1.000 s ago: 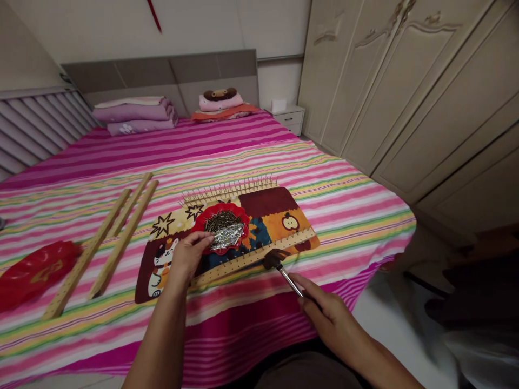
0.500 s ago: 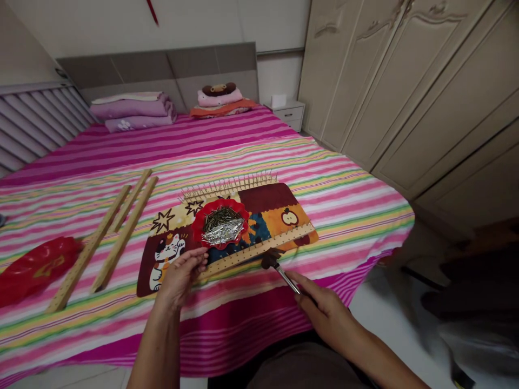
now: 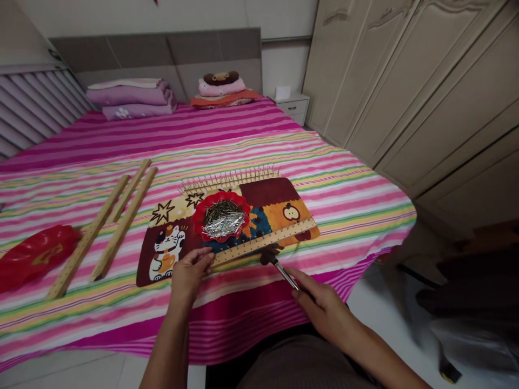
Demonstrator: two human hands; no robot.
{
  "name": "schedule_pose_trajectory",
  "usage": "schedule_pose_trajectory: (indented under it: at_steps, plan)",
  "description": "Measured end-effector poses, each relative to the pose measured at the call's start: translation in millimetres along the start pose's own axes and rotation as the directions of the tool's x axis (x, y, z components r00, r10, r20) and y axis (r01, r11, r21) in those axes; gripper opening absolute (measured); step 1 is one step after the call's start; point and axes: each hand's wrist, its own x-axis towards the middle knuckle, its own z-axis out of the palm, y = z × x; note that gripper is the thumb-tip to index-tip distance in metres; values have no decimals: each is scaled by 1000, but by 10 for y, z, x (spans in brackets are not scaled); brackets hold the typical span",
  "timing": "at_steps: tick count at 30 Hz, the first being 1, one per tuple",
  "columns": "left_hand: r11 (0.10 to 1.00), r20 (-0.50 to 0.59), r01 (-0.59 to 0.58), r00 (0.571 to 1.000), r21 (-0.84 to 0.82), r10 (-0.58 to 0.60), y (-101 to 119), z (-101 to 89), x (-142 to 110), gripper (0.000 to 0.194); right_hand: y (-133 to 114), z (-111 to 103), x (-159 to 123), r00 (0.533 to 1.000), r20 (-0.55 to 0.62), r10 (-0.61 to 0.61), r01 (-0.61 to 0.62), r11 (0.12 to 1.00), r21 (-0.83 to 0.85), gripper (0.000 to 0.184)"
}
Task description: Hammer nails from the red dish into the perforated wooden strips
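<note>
My left hand is closed in a pinch at the left end of a pale wooden strip; whatever is between its fingertips is too small to make out. Rows of dark dots and a few short nails show along that strip. My right hand grips the handle of a hammer, its dark head low beside the strip's near edge. Behind the strip, a red scalloped bowl holds silver nails and darker, bronze-coloured nails. Strip and bowl rest on a patterned mat.
Another wooden strip, bristling with upright nails, lies along the mat's far edge. Left of the mat are several wooden bars and a red tray. All lie on a bed with a striped cover. Wardrobes stand at right.
My left hand has left the nails at the bowl's edge and come down to the strip's left end. The hammer stays near the strip in my right hand. The view has tilted slightly down.
</note>
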Motion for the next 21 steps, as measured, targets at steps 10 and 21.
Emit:
schedule_pose_trajectory:
  at_steps: [10,21]
  plan:
    - [992,-79,-88,992,87,95,-40,88,-46,39,8,17,3,1000,-15,-24,24,1000,-16,43]
    - [906,-66,-187,971,380,228,-87,76,-116,28,-272,64,179,995,54,-88,89,996,-19,42]
